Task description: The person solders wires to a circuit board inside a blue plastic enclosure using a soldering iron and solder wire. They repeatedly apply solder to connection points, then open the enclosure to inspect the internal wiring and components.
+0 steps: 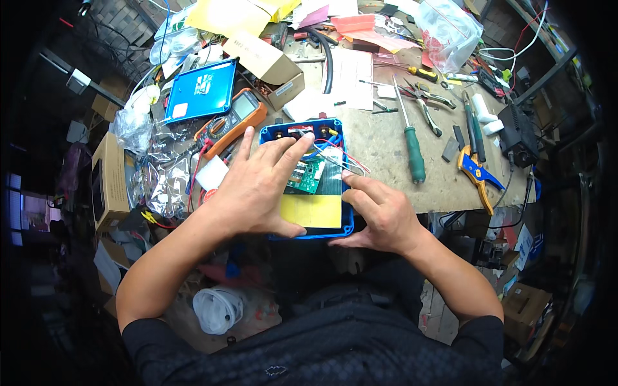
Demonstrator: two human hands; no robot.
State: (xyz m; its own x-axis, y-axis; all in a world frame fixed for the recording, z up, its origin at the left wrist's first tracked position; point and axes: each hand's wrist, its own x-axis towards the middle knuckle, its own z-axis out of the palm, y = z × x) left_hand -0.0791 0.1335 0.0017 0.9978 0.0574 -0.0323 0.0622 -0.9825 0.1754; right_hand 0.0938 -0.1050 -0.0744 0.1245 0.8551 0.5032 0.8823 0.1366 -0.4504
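Your left hand (pixel 257 186) lies flat, fingers spread, on the blue box (pixel 308 183) at the table's (pixel 386 148) near edge, while your right hand's (pixel 380 215) loosely curled fingers touch its right rim, grasping nothing.

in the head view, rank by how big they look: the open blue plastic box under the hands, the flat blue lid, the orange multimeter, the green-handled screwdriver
1. Open blue plastic box, partly hidden by both hands.
2. Flat blue lid; it may be close to the box in size, as it lies farther from the camera.
3. Orange multimeter.
4. Green-handled screwdriver, long but thin.
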